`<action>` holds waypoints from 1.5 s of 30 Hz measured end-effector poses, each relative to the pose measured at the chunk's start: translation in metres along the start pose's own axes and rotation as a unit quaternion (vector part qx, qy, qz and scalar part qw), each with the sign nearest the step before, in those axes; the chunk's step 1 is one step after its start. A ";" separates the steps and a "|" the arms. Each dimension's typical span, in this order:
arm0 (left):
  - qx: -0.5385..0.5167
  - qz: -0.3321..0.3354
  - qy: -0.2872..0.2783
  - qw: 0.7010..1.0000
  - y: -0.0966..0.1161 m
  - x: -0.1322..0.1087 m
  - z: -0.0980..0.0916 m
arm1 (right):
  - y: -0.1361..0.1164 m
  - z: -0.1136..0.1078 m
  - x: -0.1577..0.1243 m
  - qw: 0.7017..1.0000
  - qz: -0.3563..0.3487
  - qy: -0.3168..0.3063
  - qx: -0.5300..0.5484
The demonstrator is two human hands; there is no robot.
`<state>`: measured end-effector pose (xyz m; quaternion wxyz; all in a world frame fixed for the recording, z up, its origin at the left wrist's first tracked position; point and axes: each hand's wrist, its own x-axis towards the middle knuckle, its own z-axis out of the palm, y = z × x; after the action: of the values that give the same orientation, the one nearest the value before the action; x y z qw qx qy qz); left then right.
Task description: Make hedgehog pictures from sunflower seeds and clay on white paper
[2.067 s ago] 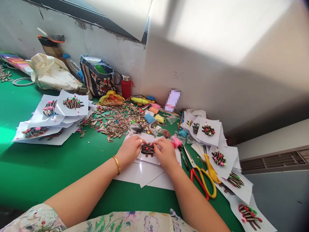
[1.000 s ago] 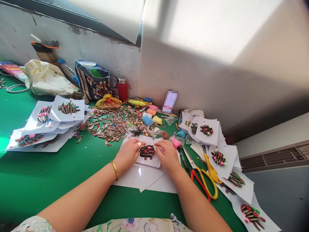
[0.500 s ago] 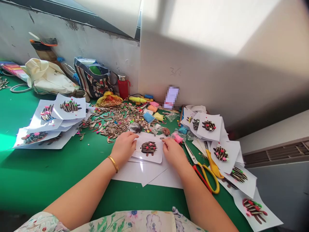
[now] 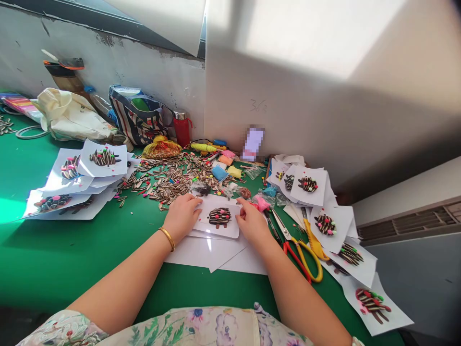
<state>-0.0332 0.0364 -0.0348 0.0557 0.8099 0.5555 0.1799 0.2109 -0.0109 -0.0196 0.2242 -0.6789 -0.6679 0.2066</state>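
Between my hands is a white paper card (image 4: 206, 228) bearing a hedgehog (image 4: 220, 217) made of striped sunflower seeds on dark clay, with pink dots and brown feet. My left hand (image 4: 183, 215), with a gold bangle at the wrist, grips the card's left edge between thumb and fingers. The right edge is pinched by my right hand (image 4: 253, 222). Under the card lie loose white sheets (image 4: 230, 257). Just beyond it are a bag of black clay (image 4: 200, 188) and a heap of sunflower seeds (image 4: 173, 180).
Scissors with yellow and red handles (image 4: 297, 245) lie right of my right hand, beside a yellow tool (image 4: 315, 242). Finished hedgehog cards spread at right (image 4: 340, 235) and left (image 4: 104, 168). A red bottle (image 4: 182, 129), a striped bag (image 4: 139, 117) and a phone (image 4: 252, 144) stand behind.
My hands stay at the card's two edges. The whole view has shifted slightly; nothing else has visibly moved on the table.
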 end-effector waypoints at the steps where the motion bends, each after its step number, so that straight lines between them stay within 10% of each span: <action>1: -0.007 0.002 0.003 1.000 -0.001 0.000 0.001 | 0.000 0.000 0.000 1.000 -0.003 0.004 0.008; 8: -0.049 -0.008 0.024 0.998 -0.001 0.000 0.000 | 0.004 0.001 0.001 0.999 -0.011 0.018 0.040; 15: -0.208 -0.058 0.054 0.975 0.003 0.001 -0.012 | 0.017 0.004 0.010 0.946 0.068 -0.015 0.317; 20: -0.433 -0.179 0.020 0.883 0.017 -0.001 -0.024 | 0.014 0.000 0.012 0.907 0.102 -0.052 0.405; 26: -0.594 -0.305 -0.151 0.729 0.036 -0.011 -0.044 | 0.005 -0.007 0.006 0.868 0.125 -0.060 0.476; 38: -0.674 -0.369 -0.016 0.640 -0.001 -0.022 -0.078 | -0.004 -0.009 0.000 0.855 0.126 -0.073 0.499; 45: -0.703 -0.330 -0.063 0.627 0.012 -0.022 -0.060 | -0.011 -0.001 0.000 0.860 0.119 -0.121 0.482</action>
<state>-0.0507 0.0053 0.0197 0.6985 0.2970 0.4855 0.4338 0.2029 -0.0110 -0.0123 0.4148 -0.5299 -0.4209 0.6083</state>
